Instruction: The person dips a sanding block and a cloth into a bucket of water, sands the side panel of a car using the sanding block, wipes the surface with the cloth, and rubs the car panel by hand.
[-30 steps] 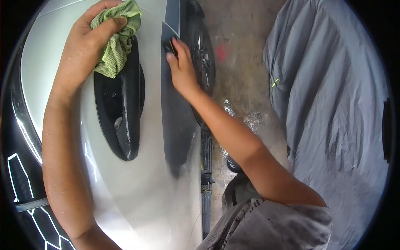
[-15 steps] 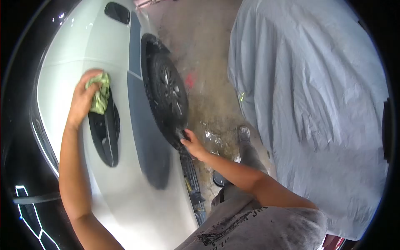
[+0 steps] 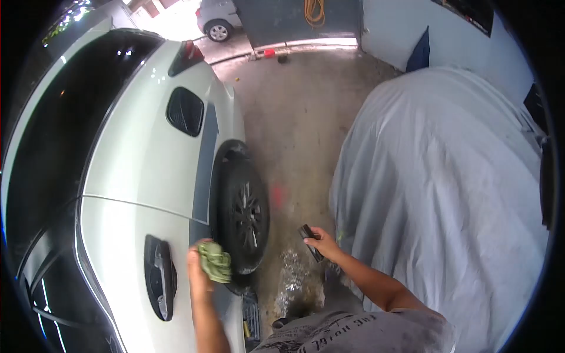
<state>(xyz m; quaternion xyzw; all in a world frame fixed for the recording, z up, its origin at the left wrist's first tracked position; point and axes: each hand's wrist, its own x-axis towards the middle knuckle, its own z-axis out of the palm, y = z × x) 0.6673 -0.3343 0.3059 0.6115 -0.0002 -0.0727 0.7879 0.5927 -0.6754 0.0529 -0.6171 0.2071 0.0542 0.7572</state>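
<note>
My left hand (image 3: 200,273) grips a crumpled green cloth (image 3: 216,263) beside the white car (image 3: 132,223), just below the rear wheel (image 3: 247,217) in the view. To its left lies the black door handle (image 3: 160,279). Over the floor, between the car and a covered vehicle, my right hand (image 3: 325,244) is closed around a short black cylindrical object (image 3: 311,243), whose exact kind I cannot make out. A grey-blue stripe (image 3: 203,170) runs along the car's side, next to a black squarish panel (image 3: 185,112).
A grey cover (image 3: 424,188) drapes over a large vehicle-like shape on the right. Wet, shiny patches (image 3: 291,282) mark the concrete floor (image 3: 300,135). Toward the back are a silver car (image 3: 218,20) and a dark gate (image 3: 300,26) with an orange coiled cord (image 3: 315,12).
My left hand with the cloth has left the door handle and moved right and down. My right hand has drawn the black object away from the wheel. The view has tilted up toward the gate.
</note>
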